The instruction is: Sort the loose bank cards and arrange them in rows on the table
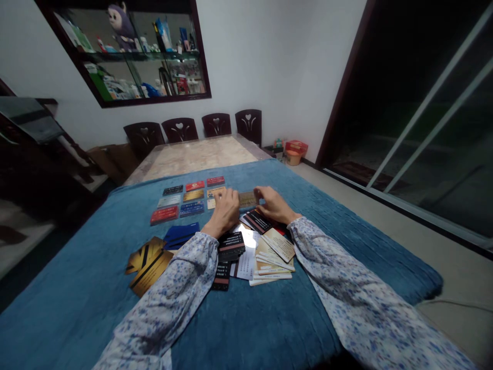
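Observation:
A flat brownish-gold card [247, 199] spans the gap between my two hands, just above the blue cloth. My left hand [226, 209] is closed at the card's left end, its thumb mostly hidden. At the right end, my right hand [274, 204] pinches the card with bent fingers. Left of my hands lie small stacks of cards in rows, among them a red stack [164, 215], a blue stack [192, 208] and a gold stack [193, 195]. Below my hands are loose black cards [231, 242] and cream cards [275, 254], overlapping each other.
Fanned gold cards [152, 267] and dark blue cards [181, 235] lie by my left forearm. The blue cloth [77, 272] covers the near part of a marble-topped table [200, 154]. Dark chairs [179, 128] stand behind it, with a bucket [293, 156] on the floor to the right.

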Action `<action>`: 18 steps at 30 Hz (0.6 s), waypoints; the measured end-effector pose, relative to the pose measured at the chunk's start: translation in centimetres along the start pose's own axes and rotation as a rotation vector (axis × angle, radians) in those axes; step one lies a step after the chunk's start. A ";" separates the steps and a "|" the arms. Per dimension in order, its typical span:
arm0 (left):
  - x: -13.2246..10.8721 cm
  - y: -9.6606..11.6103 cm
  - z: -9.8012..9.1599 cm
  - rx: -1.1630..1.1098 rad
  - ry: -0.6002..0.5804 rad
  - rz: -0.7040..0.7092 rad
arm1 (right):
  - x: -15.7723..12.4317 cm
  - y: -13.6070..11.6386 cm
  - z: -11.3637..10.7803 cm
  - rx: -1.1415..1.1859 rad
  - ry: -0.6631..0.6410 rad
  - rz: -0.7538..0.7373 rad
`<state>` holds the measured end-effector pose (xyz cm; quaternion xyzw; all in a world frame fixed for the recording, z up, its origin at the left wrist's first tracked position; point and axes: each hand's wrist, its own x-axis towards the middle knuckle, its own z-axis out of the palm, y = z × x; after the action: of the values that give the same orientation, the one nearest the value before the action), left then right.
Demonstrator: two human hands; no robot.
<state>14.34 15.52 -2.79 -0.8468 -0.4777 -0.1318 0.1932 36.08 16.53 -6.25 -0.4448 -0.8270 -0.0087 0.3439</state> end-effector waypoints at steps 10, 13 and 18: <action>-0.1 -0.4 -0.3 -0.030 0.027 0.009 | 0.4 -0.4 0.0 -0.188 0.020 -0.039; -0.2 -0.5 -0.3 -0.033 0.032 0.006 | 0.5 -0.3 -0.2 -0.190 0.038 -0.077; -0.6 -0.9 -0.6 -0.045 0.019 0.007 | 0.8 -0.8 -0.7 -0.201 -0.023 -0.068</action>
<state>13.26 15.21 -2.36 -0.8513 -0.4698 -0.1498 0.1792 35.57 16.37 -5.04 -0.4488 -0.8403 -0.0984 0.2876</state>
